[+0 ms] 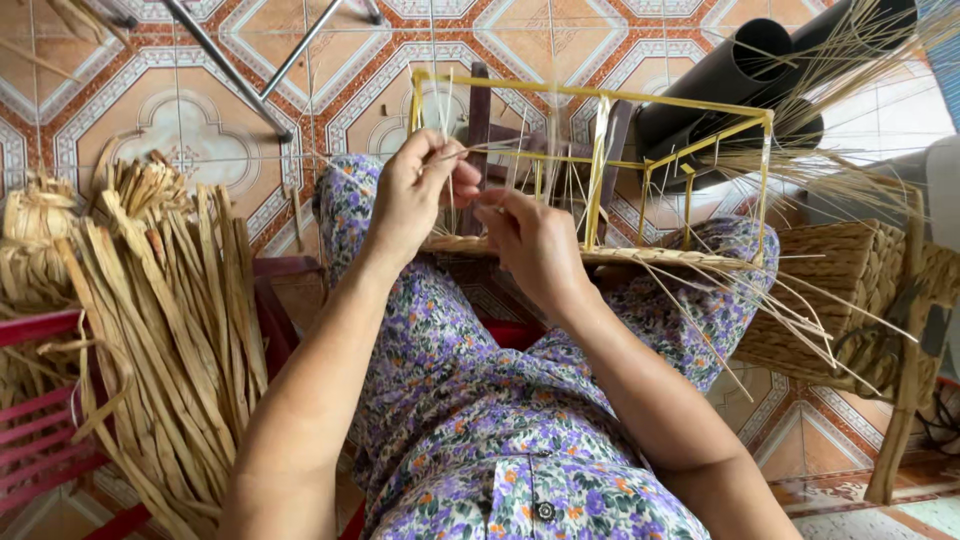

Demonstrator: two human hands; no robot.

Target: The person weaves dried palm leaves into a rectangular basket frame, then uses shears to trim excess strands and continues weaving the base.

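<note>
She sits with a yellow wire frame propped on her knees, and both hands work at its near edge. The left hand is pinched shut on a thin pale strand, which runs off toward the frame's uprights just beyond her fingertips. The right hand curls closed just beside it, its fingers pressed down on the woven band along the frame's bottom rail; whether it grips a strand too I cannot tell.

The loose straws fanning out past her right fingers look brittle; I'd judge a sharp tug could snap one or pull it out of the weave, and the frame, resting on her lap alone, might tip.

Beyond her right hand sits a finished woven basket; what it contains is hidden. Left of her left hand a bundle of flat dried fibre strips lies over a red chair.
</note>
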